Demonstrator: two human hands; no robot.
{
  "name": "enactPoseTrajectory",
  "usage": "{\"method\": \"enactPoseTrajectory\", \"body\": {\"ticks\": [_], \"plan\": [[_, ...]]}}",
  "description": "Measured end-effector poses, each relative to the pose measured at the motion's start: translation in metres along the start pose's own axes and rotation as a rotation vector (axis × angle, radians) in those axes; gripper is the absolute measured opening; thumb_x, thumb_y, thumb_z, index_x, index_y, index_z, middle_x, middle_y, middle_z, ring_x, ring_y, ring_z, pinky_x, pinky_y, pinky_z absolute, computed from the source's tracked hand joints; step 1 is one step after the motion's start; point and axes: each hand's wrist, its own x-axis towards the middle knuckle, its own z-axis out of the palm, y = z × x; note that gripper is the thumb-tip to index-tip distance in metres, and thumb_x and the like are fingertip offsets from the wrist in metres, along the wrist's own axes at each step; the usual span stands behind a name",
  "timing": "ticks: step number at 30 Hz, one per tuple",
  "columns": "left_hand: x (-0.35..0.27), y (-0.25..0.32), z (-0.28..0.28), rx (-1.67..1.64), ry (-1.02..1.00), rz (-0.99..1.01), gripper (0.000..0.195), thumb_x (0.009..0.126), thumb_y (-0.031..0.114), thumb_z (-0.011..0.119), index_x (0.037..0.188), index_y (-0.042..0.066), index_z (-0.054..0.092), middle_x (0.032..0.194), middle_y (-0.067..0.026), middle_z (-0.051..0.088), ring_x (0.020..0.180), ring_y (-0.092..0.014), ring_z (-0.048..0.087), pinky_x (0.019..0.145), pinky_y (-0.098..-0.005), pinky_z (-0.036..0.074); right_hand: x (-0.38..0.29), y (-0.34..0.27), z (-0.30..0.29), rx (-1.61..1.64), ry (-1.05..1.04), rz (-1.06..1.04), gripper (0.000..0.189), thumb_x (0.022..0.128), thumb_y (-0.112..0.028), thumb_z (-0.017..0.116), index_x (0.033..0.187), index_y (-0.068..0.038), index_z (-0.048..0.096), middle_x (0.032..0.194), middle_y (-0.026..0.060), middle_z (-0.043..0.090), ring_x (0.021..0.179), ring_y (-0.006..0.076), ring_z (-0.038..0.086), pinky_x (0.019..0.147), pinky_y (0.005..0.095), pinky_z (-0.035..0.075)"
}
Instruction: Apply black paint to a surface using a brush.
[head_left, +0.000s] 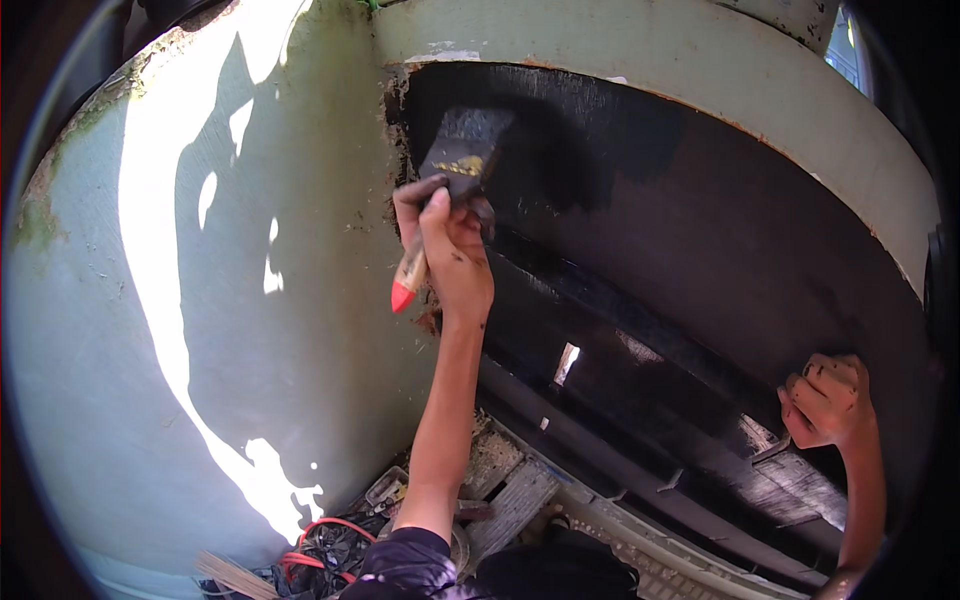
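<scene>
My left hand (454, 240) is raised around the base of a wide flat paintbrush (459, 154) smeared dark, its bristles up against a black-coated panel (712, 247). The brush's wooden handle (411, 268) slants down out of the hand and ends in a red tip. At the lower right, my right hand (826, 397) is curled into a fist close to the panel, with dark specks on the knuckles; nothing shows inside it. Beside the brush, a rough, rusty, chipped edge (396, 135) separates the panel from a pale green wall (300, 337).
A pale curved rim (675, 52) arches over the panel. Dark ledges with small metal hooks (670, 481) cross its lower part. Below lie weathered wooden boards (514, 502), a black plastic bag (330, 547), an orange-red cable (304, 559) and a bundle of thin sticks (234, 576).
</scene>
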Motion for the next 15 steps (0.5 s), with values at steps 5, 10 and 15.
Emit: {"method": "enactPoseTrajectory", "body": {"ticks": [5, 10, 15], "plan": [[0.052, -0.007, 0.004, -0.037, -0.036, 0.069, 0.010, 0.093, 0.014, 0.050, 0.103, 0.009, 0.050, 0.085, -0.0038, 0.058, 0.071, -0.010, 0.053, 0.064, -0.0228, 0.045, 0.002, -0.002, -0.001, -0.007, 0.010, 0.005, 0.012, 0.054, -0.012, 0.067, 0.063, -0.010, 0.059, 0.057, -0.0005, 0.044, 0.052, 0.0155, 0.053, 0.048, 0.0301, 0.039], [0.056, -0.023, -0.014, -0.009, -0.106, 0.034, 0.011, 0.093, 0.011, 0.051, 0.103, 0.008, 0.047, 0.088, -0.0063, 0.059, 0.074, -0.012, 0.057, 0.066, -0.0242, 0.045, 0.004, -0.002, -0.001, -0.011, 0.021, -0.004, 0.012, 0.054, -0.012, 0.067, 0.063, -0.009, 0.060, 0.057, 0.0000, 0.045, 0.052, 0.0159, 0.053, 0.048, 0.0302, 0.040], [0.015, -0.005, -0.033, 0.085, -0.047, -0.068, 0.008, 0.093, 0.009, 0.051, 0.099, 0.006, 0.048, 0.084, -0.0072, 0.058, 0.068, -0.011, 0.056, 0.063, -0.0237, 0.044, -0.004, -0.001, 0.003, -0.005, 0.030, 0.015, 0.012, 0.055, -0.012, 0.068, 0.064, -0.009, 0.060, 0.057, 0.0006, 0.046, 0.054, 0.0168, 0.055, 0.050, 0.0307, 0.041]]}}
